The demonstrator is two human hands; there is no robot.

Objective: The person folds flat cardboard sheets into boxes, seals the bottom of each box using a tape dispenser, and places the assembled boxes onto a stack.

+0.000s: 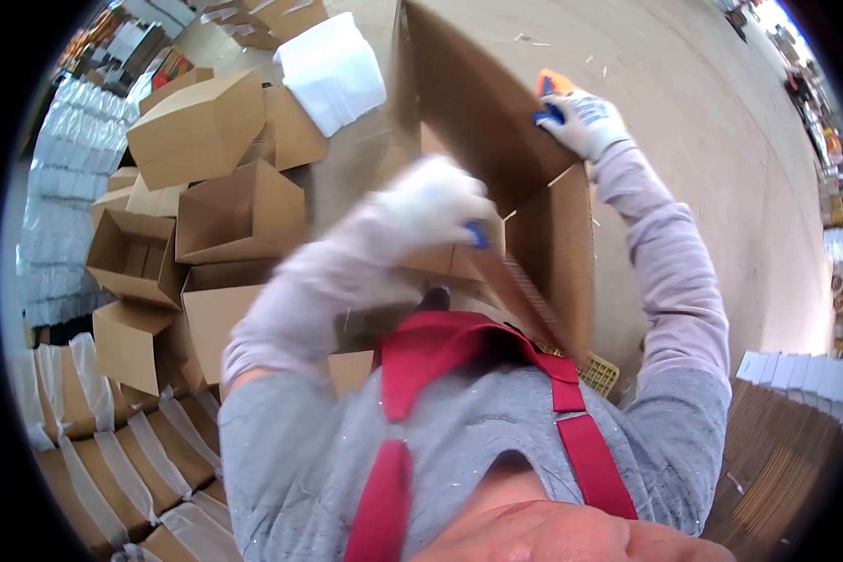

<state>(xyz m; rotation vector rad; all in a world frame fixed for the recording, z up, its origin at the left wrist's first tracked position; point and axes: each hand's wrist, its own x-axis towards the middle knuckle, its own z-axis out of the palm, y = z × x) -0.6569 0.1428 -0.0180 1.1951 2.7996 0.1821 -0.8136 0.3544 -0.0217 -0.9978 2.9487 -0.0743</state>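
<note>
A large open cardboard box (468, 103) stands in front of me, its inside facing up. My left hand (436, 201), in a white glove with blue on the fingers, is blurred by motion above the box's near left part. Its fingers are closed on the end of a box flap (529, 295) that slants toward my apron. At the box's far right edge, my right hand (581, 122), gloved too, is wrapped round an orange tool (556, 82) that looks like a tape dispenser. The back of the hand hides most of this tool.
Several open cardboard boxes (239, 215) crowd the floor at left, with a white bundle (332, 73) behind them. Taped cartons (112, 478) fill the lower left. Flat cardboard (777, 459) is stacked at lower right, and a yellow crate (598, 375) is beside my waist.
</note>
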